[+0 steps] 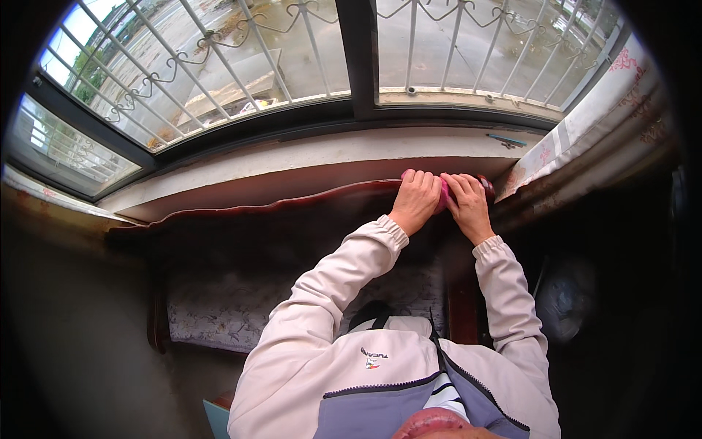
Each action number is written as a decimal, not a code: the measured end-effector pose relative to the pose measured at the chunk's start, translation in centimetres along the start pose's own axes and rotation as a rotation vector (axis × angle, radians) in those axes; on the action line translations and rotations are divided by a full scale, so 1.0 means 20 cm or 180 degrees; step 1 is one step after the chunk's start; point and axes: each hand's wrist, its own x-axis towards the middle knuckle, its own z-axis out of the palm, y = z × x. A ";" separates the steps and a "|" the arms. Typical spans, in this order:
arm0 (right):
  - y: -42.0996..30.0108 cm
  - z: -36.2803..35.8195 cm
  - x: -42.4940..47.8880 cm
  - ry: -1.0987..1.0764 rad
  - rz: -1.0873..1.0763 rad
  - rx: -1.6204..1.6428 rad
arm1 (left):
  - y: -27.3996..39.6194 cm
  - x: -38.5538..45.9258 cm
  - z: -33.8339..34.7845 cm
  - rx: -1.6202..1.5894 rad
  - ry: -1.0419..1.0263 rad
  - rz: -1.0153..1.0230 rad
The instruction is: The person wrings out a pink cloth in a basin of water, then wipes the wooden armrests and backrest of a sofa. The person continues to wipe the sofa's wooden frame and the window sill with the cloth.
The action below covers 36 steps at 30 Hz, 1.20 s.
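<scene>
Both hands are together on the top rail of a dark red wooden bench backrest point(285, 204), towards its right end. My left hand point(418, 196) grips a bright pink cloth point(442, 198), which shows above its fingers and between the two hands. Right beside it, my right hand point(467, 198) has its fingers bent over the rail and touches the cloth's edge; the palm side is hidden. Just past the right fingers, the rail's glossy rounded end point(486, 185) sticks out.
A white window sill point(329, 144) runs behind the backrest, with a thin blue stick point(505, 139) on it. Dark-framed windows have white metal bars point(455, 49). A patterned curtain point(576, 137) hangs at right. A floral seat pad point(219, 313) covers the bench; a clear plastic bag point(565, 307) is at lower right.
</scene>
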 end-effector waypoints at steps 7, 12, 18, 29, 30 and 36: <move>-0.07 0.05 0.05 -0.0049 -0.0128 0.0396 | -0.11 -0.08 -0.08 -0.0200 0.0210 0.0004; -0.46 0.16 0.21 0.0120 -0.0391 0.0853 | -0.44 -0.43 -0.28 -0.0664 0.0339 -0.0688; -0.90 0.44 0.35 0.0291 -0.1177 0.0512 | -0.72 -0.88 -0.34 0.0069 -0.0043 -0.1379; -0.61 0.28 0.20 0.0589 -0.0667 0.0579 | -0.37 -0.59 -0.17 -0.0180 0.0422 -0.1367; -0.51 0.23 0.16 0.0542 -0.0374 0.0575 | -0.31 -0.50 -0.18 -0.0130 0.0387 -0.1159; -0.02 0.11 -0.09 0.0373 0.0142 0.0068 | 0.03 -0.07 -0.02 -0.0048 0.0247 -0.0110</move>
